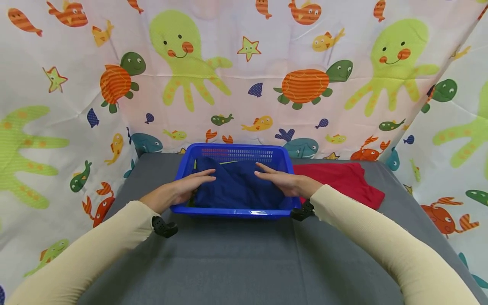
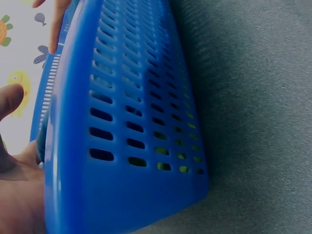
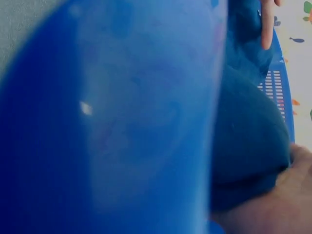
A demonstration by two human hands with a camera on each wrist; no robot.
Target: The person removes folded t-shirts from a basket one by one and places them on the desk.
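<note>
sitting inside the blue basket (image 1: 236, 212), the dark blue cloth (image 1: 232, 186) is between the left hand (image 1: 184, 188) and the right hand (image 1: 286, 183), both with straight, loose fingers. only the left wrist view shows yellow-green bits (image 2: 163, 166) through the holes (image 2: 101, 154).

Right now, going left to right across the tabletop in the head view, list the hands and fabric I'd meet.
Left hand → dark blue cloth → right hand → red cloth.
</note>
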